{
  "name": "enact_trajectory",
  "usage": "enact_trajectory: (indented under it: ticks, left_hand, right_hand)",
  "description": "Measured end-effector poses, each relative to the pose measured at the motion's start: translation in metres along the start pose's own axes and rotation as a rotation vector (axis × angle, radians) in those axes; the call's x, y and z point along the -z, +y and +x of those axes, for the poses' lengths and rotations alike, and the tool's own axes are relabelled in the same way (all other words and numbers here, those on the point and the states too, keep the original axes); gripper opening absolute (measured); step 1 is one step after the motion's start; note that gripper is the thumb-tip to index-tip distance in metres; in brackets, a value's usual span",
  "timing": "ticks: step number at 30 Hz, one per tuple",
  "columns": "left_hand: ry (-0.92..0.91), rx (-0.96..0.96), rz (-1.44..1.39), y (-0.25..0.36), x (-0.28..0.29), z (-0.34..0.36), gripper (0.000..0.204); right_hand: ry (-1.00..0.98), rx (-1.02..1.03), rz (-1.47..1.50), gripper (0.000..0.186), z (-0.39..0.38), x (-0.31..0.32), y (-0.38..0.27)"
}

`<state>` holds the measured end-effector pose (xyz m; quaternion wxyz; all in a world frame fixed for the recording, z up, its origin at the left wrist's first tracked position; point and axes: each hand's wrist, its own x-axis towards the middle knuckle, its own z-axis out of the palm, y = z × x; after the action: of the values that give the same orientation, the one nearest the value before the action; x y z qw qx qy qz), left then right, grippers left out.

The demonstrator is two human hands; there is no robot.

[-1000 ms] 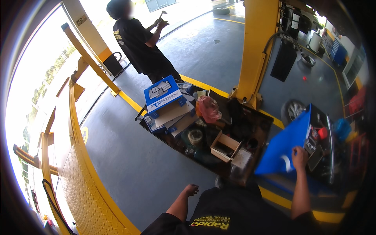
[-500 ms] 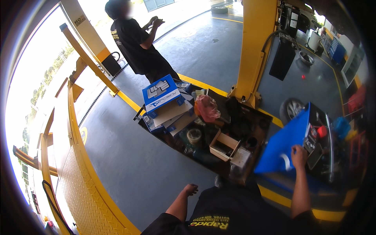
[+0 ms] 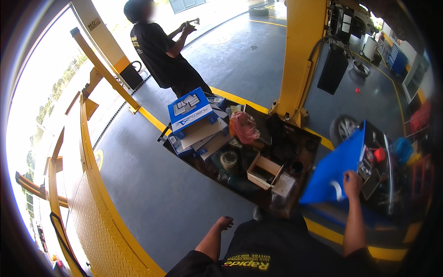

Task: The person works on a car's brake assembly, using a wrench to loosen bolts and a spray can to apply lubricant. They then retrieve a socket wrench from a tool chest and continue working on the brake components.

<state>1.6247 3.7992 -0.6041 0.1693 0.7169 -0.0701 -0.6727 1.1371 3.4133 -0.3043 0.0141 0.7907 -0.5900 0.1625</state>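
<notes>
My left hand (image 3: pixel 224 223) hangs in front of me over the floor, beside the near edge of the dark cart. Its fingers are loosely curled, and nothing shows in them. My right hand (image 3: pixel 353 183) is at the top edge of a blue tool cabinet (image 3: pixel 333 171), fingers bent over that edge. Close to it on the cabinet top lie dark parts, a red round thing (image 3: pixel 379 155) and a long shiny bar (image 3: pixel 390 177). On the dark cart (image 3: pixel 240 193) are an open cardboard box (image 3: pixel 265 171), a jar (image 3: pixel 228 160) and a pinkish-red plastic bag (image 3: pixel 244 127).
Blue-and-white boxes (image 3: pixel 189 111) are stacked at the cart's far left. Behind them stands a co-worker (image 3: pixel 159 51) holding a short tool (image 3: pixel 193 21). A yellow lift post (image 3: pixel 297 60) rises beyond the cart. Yellow lift ramps (image 3: pixel 99 207) run along the left. A wheel (image 3: pixel 345 127) lies beyond the cabinet.
The co-worker's hands have shifted slightly, and the short tool in them now shows clearly. My two hands and the things on the cart stay where they were.
</notes>
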Motion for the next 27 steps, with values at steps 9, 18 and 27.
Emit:
enact_trajectory:
  ticks: [9,18,27]
  left_hand:
    - [-0.008,-0.017,-0.004,0.0040,-0.0011,-0.0058,0.037]
    - [-0.004,-0.015,-0.004,0.0020,-0.0032,-0.0050,0.037]
    - [-0.007,0.001,-0.008,-0.0036,-0.0058,-0.0030,0.036]
  right_hand:
    - [0.001,0.002,0.005,0.004,-0.0005,-0.0005,0.0006]
    - [0.029,0.021,0.030,0.003,0.0009,0.0004,-0.0003]
    - [0.048,0.038,0.023,0.003,0.0008,-0.0003,-0.0017]
